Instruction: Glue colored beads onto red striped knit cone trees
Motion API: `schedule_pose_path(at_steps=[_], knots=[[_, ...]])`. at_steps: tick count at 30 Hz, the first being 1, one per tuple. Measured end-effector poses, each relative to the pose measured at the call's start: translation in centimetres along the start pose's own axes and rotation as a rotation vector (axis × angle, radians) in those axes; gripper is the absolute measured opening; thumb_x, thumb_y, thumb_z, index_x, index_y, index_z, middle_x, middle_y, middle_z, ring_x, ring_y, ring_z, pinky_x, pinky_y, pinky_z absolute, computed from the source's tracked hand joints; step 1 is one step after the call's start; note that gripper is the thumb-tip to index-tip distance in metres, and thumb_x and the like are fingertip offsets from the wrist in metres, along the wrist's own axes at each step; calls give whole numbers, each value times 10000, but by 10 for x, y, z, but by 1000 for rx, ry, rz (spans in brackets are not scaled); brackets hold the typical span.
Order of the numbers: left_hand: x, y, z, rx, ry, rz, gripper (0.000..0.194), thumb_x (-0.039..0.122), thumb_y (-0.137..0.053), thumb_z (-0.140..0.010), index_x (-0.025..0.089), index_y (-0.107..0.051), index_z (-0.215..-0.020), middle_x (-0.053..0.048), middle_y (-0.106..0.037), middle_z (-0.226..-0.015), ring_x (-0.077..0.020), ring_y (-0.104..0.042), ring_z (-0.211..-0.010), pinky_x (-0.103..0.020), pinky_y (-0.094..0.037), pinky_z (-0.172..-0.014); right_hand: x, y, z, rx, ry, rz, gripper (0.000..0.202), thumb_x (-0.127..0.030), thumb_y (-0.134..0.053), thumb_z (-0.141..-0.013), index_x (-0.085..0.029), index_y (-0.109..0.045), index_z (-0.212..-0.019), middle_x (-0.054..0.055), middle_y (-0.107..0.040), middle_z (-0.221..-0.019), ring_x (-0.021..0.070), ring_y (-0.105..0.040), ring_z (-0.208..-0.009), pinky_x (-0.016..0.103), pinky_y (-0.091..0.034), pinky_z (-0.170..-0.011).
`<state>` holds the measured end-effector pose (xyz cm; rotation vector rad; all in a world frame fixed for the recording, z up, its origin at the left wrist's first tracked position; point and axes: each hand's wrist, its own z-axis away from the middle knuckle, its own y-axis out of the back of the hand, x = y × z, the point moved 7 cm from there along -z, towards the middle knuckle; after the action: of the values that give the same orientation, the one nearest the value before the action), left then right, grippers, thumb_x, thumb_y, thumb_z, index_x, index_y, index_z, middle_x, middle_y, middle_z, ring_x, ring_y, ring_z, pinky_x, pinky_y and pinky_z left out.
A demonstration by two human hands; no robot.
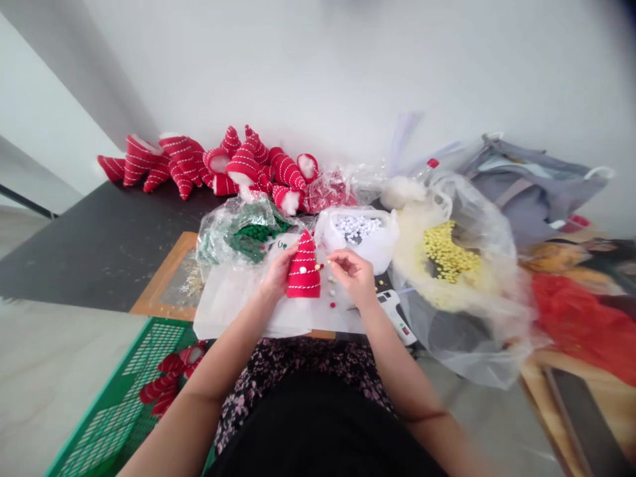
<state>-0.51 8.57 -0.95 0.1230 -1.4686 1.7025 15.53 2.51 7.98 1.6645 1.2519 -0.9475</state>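
Observation:
My left hand [279,274] is closed round the left side of a red stuffed cone [305,281] with white stripes, held upright with its point up. A white pompom [303,269] sits on the cone's front, and small yellow and red pompoms show at its right edge. Just right of the cone, my right hand [354,273] pinches a tiny yellow pompom [328,261] between thumb and fingertips, apart from the cone. Below, a few loose pompoms [332,305] lie on white paper [228,298].
Bags of green pompoms [256,235], white pompoms [358,226] and yellow pompoms [447,252] stand behind and to the right. Striped red stuffed pieces [243,165] pile along the wall. A white device with a red switch [397,317] lies by my right forearm; a green basket [112,391] stands lower left.

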Motion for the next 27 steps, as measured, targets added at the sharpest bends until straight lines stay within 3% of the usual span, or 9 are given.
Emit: schedule_pose_path(at_steps=[5, 9, 12, 18, 27], knots=[[1, -1, 1, 17, 0, 11, 396, 269, -723, -844, 125, -709, -1213, -81, -811, -917, -273, -791, -837, -391, -642, -832, -9, -10, 5, -72, 159, 183, 229, -168, -606, -894, -226, -825, -921, 56, -743, -956, 140, -617, -672, 280, -555, -655], [2, -2, 1, 4, -21, 1, 364, 259, -715, -841, 135, -723, -1183, -64, -806, -873, -258, -783, -790, -392, -645, -838, -16, -17, 11, -108, 247, 239, 270, -118, -586, -903, -232, -830, -929, 58, -735, -966, 144, -650, -714, 272, -568, -681], [1, -1, 0, 7, -23, -3, 322, 267, -734, -830, 142, -732, -1127, -60, -800, -857, -257, -778, -785, -389, -643, -833, -16, -17, 11, -113, 248, 266, 253, -133, -591, -917, -242, -819, -930, 54, -741, -969, 150, -664, -730, 274, -579, -691], [1, -1, 1, 21, -42, -23, 371, 255, -771, -813, 156, -725, -1167, -50, -791, -902, -230, -752, -776, -344, -612, -777, -20, 1, 0, 43, 169, 175, 138, -250, -660, -950, -234, -747, -1056, 36, -767, -919, 161, -660, -696, 293, -597, -679], [3, -7, 3, -13, -127, -96, 413, 204, -856, -742, 182, -756, -1142, -45, -806, -1057, -219, -758, -947, -292, -568, -849, -26, -20, -15, -89, 222, 322, 166, -241, -634, -959, -241, -726, -1097, 42, -797, -941, 181, -731, -790, 300, -609, -746]])
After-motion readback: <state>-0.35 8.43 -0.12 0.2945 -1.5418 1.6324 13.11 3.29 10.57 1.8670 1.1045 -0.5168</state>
